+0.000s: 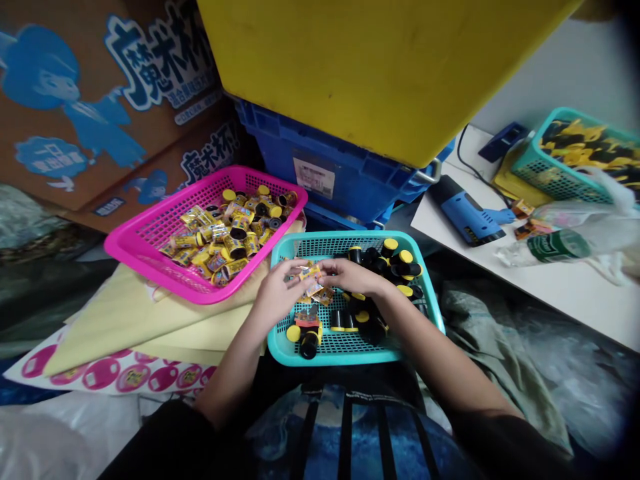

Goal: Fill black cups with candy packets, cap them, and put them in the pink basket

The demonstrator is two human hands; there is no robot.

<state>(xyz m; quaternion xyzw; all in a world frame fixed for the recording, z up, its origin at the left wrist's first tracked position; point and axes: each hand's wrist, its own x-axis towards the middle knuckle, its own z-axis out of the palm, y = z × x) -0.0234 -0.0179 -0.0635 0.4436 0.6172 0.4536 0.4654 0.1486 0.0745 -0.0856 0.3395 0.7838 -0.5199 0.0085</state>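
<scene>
My left hand (280, 288) and my right hand (353, 276) meet over the left side of a turquoise basket (350, 359). Between their fingertips is a small printed plastic label sleeve (311, 272), yellow with coloured print, and both hands pinch it. Beneath them lie more loose label sleeves (325, 297), partly hidden by the fingers. Small black canisters with yellow caps (345, 320) fill the basket's right side. At its front left corner lie a few more black and yellow canisters (309, 343).
A pink basket (145, 267) to the left holds several canisters with printed sleeves (235, 233). Behind stand a blue crate (280, 153), a yellow bin (380, 73) and cardboard boxes (100, 40). On the white table at right lie a blue heat gun (470, 213), a bottle (555, 247) and another turquoise basket (575, 177).
</scene>
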